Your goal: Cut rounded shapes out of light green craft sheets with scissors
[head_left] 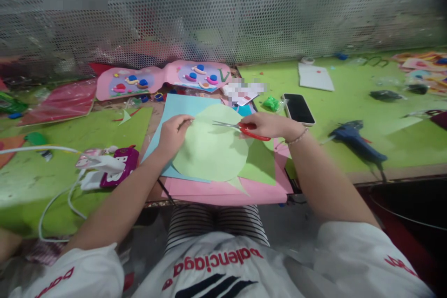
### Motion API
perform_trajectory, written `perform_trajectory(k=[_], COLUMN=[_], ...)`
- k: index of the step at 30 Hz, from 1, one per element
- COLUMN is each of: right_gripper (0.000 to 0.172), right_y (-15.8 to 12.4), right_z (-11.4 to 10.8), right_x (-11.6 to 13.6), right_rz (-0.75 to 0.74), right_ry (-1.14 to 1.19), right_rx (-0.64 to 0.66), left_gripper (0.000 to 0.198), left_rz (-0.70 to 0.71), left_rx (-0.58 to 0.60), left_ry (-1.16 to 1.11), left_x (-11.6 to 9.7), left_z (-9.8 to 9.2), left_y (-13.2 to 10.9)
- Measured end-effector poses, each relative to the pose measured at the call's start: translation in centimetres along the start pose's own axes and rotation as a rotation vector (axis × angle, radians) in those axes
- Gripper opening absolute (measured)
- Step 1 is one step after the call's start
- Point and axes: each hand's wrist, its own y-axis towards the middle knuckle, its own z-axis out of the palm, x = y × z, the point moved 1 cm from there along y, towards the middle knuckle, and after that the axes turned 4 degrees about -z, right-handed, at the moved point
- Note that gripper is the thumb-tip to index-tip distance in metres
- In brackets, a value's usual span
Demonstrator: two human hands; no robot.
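Note:
A large rounded piece of pale green paper (213,149) lies on a stack of coloured sheets in front of me. My left hand (173,135) is closed at its upper left edge, thumb and fingers pinching the paper. In my right hand (263,125) is a pair of red-handled scissors (254,132). Their slim metal blades point left over the upper part of the paper, slightly parted at most. Beneath are a light blue sheet (174,107), a brighter green sheet (265,167) and a pink sheet (223,193). A thin pale green offcut (240,185) sticks out below the rounded piece.
Pink boards with clay figures (164,79) lean at the back. On the right are a phone (299,108), a blue glue gun (359,142) and a white card (316,77). Leftward sits a purple power strip (120,166) with white cables. A perforated metal screen (209,18) stands behind.

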Motion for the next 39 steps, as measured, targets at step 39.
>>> perform_trajectory(k=[39], right_gripper=[0.041], right_y=[-0.2], right_z=[0.3], right_x=[1.8], right_rz=[-0.010], right_ry=[-0.159], right_rx=[-0.074], left_gripper=[0.017], left_rz=[0.127], left_rx=[0.045], left_ry=[0.101], left_x=[-0.8], left_z=[0.0], left_y=[-0.8])
